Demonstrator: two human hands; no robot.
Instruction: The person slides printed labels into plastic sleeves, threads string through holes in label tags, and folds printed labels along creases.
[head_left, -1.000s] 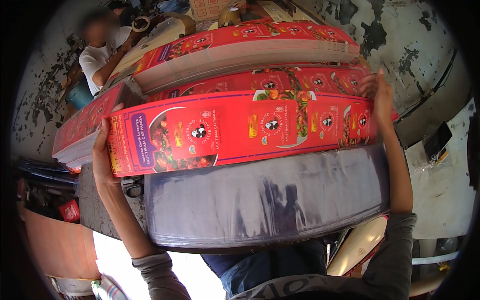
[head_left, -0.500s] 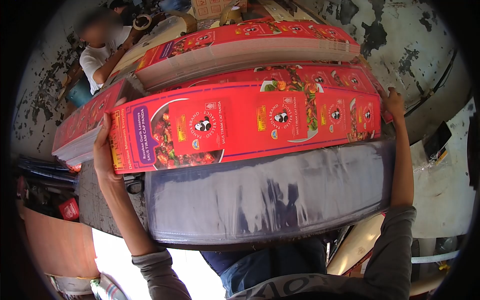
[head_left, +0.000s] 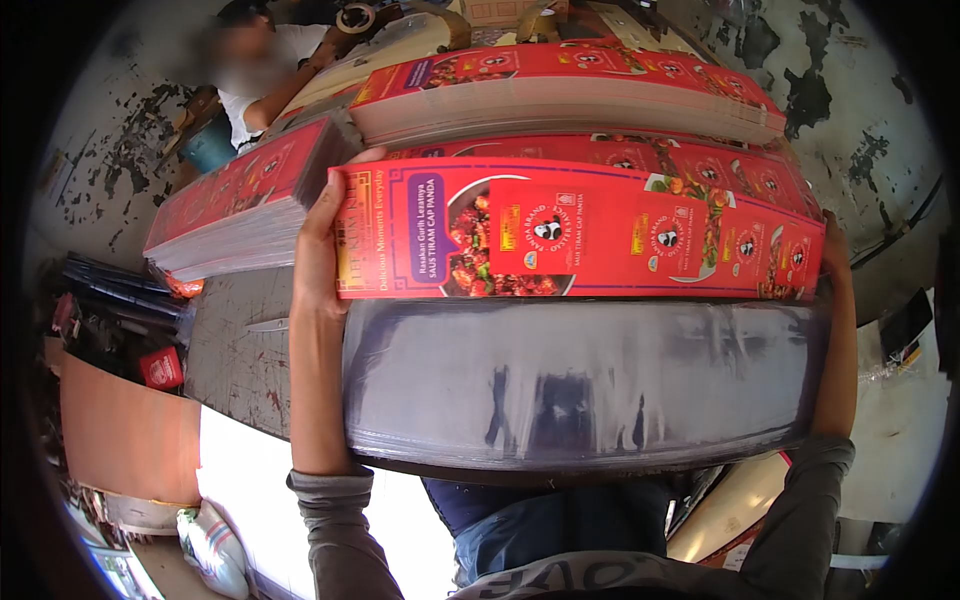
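Note:
A long red printed strip (head_left: 610, 240) with panda logos and food pictures spans the middle of the head view, tilted up with its printed face toward me. My left hand (head_left: 322, 235) grips its left end, thumb in front and fingers mostly behind. At the opposite end, my right hand (head_left: 836, 255) is closed around the edge, its fingers partly hidden. Just below the strip's lower edge lies a thick stack of clear plastic sheets (head_left: 590, 385), shiny with reflections. Behind the strip, more red printed strips (head_left: 600, 150) lie partly covered.
Tall stacks of red printed strips stand at the back (head_left: 570, 110) and at the left (head_left: 235, 205). Scissors or a blade (head_left: 268, 325) lie on the worn tabletop (head_left: 235, 365). Across the table, a person in a white shirt (head_left: 300, 42) sits near tape rolls (head_left: 355, 18).
The strip has gone from slanting up at the right to nearly level. My right hand has closed around its right end, where its fingers stuck out before. The whole view has shifted.

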